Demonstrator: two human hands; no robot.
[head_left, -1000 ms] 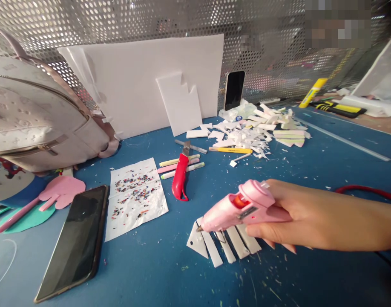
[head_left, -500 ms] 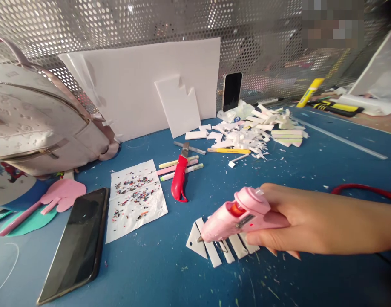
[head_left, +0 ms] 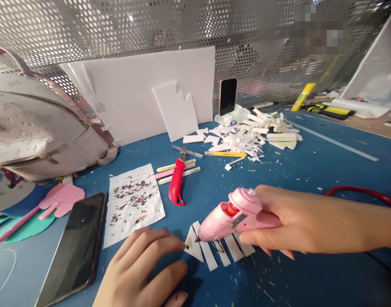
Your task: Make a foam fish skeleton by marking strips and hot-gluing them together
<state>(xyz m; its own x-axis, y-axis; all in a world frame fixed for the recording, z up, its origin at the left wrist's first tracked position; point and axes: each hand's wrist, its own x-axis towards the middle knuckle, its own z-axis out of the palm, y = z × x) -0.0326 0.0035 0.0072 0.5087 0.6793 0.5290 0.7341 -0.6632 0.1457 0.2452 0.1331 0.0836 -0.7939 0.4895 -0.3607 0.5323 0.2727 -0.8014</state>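
My right hand (head_left: pixel 297 221) grips a pink hot glue gun (head_left: pixel 235 215), its nozzle pointing left and down at a fan of white foam strips (head_left: pixel 214 251) lying on the blue table (head_left: pixel 310 170). My left hand (head_left: pixel 141 268) rests low on the table with its fingers spread. A fingertip touches the leftmost triangular strip (head_left: pixel 193 248) right beside the nozzle. A red cord (head_left: pixel 358 192) runs behind my right wrist.
A dark phone (head_left: pixel 76 247) lies at the lower left beside a white sheet with coloured flecks (head_left: pixel 133 202). A red utility knife (head_left: pixel 176 181), pens (head_left: pixel 179 170), foam scraps (head_left: pixel 246 134), a white backpack (head_left: pixel 38 128), foam boards (head_left: pixel 144 89) and a propped phone (head_left: pixel 228 96) stand further back.
My left hand has come into view from below and reached the leftmost foam strip. The glue gun has dipped slightly lower toward the strips.
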